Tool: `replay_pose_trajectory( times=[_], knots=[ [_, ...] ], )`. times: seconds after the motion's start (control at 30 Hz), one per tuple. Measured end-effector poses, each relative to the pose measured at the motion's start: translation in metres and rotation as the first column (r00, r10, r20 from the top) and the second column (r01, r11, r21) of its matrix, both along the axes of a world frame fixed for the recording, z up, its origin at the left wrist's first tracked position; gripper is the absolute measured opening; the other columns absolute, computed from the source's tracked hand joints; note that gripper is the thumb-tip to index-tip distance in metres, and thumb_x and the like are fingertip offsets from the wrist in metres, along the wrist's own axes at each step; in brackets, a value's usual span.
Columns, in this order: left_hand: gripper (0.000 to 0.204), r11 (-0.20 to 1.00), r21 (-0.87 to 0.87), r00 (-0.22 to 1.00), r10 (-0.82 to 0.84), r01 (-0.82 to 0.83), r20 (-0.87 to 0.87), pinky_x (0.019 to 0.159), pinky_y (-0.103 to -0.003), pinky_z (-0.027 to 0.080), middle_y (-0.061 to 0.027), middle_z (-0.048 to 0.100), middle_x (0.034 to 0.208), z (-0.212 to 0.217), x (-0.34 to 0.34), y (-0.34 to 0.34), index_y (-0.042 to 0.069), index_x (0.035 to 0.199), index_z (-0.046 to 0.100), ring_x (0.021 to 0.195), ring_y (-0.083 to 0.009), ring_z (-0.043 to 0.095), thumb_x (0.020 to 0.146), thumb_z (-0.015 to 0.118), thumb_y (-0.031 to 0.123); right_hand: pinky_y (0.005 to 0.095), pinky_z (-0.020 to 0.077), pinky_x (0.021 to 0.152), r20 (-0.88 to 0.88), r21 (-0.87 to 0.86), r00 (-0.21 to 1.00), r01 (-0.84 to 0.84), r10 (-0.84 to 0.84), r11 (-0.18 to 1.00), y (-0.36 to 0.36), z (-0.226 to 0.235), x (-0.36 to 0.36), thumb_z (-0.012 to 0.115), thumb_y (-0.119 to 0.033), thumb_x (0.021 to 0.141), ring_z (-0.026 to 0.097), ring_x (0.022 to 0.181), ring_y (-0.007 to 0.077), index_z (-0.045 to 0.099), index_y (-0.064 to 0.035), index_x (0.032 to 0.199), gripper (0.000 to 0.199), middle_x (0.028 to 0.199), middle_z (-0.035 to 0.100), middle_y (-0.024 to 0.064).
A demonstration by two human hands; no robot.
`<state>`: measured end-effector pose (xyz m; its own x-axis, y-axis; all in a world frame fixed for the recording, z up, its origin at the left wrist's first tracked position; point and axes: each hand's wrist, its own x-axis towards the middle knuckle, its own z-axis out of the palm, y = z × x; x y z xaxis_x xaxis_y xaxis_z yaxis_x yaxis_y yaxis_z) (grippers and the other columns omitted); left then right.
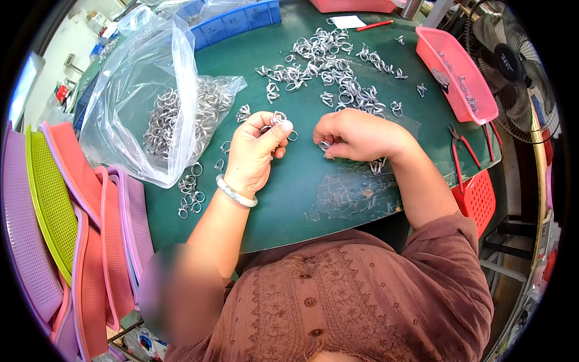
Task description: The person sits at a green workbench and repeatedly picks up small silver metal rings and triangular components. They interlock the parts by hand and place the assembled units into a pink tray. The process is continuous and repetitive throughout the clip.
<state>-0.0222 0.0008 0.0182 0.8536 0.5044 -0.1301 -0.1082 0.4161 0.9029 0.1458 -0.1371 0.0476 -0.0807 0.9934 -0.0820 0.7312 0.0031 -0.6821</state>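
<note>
Head view, sited from the clear plastic bag (pixel 111 123), which I see part-filled with metal rings (pixel 211 99). Left hand (pixel 253 145): just right of the bag, thumb and fingers pinching a silvery ring (pixel 278 117). Right hand (pixel 356 136): farther right of the bag, fingertips drawn narrow on a second ring (pixel 324 145). Loose ring heap (pixel 344 66): right of the bag. Red-handled pliers (pixel 456 143): far right of the bag. Blue bin (pixel 238 24): just behind the bag.

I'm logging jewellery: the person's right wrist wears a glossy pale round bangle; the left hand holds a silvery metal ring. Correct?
Wrong wrist: the head view shows the bangle on the left wrist. The left hand does hold a silvery metal ring.
</note>
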Motion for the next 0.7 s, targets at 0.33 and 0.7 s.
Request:
replay_pose_trajectory(
  times=[0.33, 0.7],
  knots=[
    [0.010, 0.833, 0.459, 0.945, 0.219, -0.310, 0.241, 0.053, -0.020, 0.040, -0.0001, 0.058, 0.076, 0.055, -0.014, -0.001, 0.006, 0.082, 0.057, 0.063, -0.0069, 0.052, 0.080, 0.066, 0.004, 0.0245, 0.0471, 0.071, -0.708, -0.019, 0.700, 0.119, -0.097, 0.993, 0.007, -0.007, -0.002, 0.063, -0.003, 0.078, 0.057, 0.079, 0.0099, 0.054, 0.0018, 0.100, 0.024, 0.084, 0.060, 0.0038],
    [0.032, -0.288, 0.938, 0.769, 0.638, 0.195, 0.036, 0.086, -0.039, 0.042, -0.0179, 0.057, 0.105, 0.102, -0.047, 0.103, 0.000, 0.103, 0.059, 0.099, -0.0342, 0.054, 0.078, 0.064, 0.021, 0.0237, 0.0473, 0.072, -0.832, 0.153, 0.554, 0.161, 0.040, 0.975, 0.007, -0.005, -0.010, 0.062, -0.001, 0.080, 0.056, 0.080, 0.0099, 0.053, 0.0015, 0.105, 0.026, 0.090, 0.058, 0.0036]
  ],
)
